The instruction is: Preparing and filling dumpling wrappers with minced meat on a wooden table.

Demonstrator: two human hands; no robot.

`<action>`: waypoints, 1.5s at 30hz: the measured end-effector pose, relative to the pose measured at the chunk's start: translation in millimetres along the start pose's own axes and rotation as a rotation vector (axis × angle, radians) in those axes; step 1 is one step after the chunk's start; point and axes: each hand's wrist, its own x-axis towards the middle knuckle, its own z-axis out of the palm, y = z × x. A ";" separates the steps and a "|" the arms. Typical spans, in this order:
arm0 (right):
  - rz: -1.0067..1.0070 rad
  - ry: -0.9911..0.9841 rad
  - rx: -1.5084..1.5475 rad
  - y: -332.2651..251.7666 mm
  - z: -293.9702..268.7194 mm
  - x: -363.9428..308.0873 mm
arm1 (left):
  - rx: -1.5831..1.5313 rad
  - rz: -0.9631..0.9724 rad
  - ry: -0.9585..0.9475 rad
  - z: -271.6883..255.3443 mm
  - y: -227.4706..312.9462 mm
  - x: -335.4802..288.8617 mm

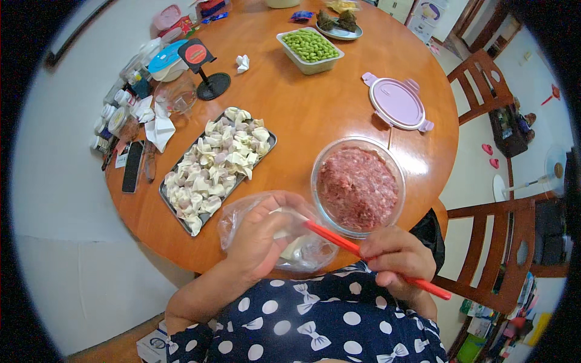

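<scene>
My left hand (pixel 248 242) is raised over a clear plastic bag (pixel 321 254) at the table's near edge, its fingers curled around a thin pale wonton wrapper (pixel 283 221). Between the fingers of my right hand (pixel 400 257) are red chopsticks (pixel 339 239), slanting so that their tips meet the wrapper. Pale sheets show dimly inside the bag. Just beyond the chopsticks stands a round glass bowl (pixel 314 184) with a mound of pink minced meat (pixel 358 186). A dark tray (pixel 273 141) to the left is covered with folded wontons (pixel 218 158).
A lilac lid (pixel 397 104) lies past the bowl. Farther off are a tub of green beans (pixel 310 47) and a plate (pixel 350 35) of dark wrapped bundles. A black stand (pixel 213 86), jars (pixel 118 121) and a phone (pixel 132 167) line the left side. Wooden chairs (pixel 484 254) stand right.
</scene>
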 end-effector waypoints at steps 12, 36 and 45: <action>-0.053 0.192 0.097 -0.9 -0.6 -9.8 | -0.431 0.073 -0.139 -0.9 0.0 6.9; -0.047 -0.022 -0.119 4.3 21.3 -1.2 | -0.426 0.134 -0.023 8.6 -6.2 9.2; -0.250 -0.450 -0.117 -0.3 36.2 24.2 | -0.342 0.370 0.293 -21.1 14.1 -12.2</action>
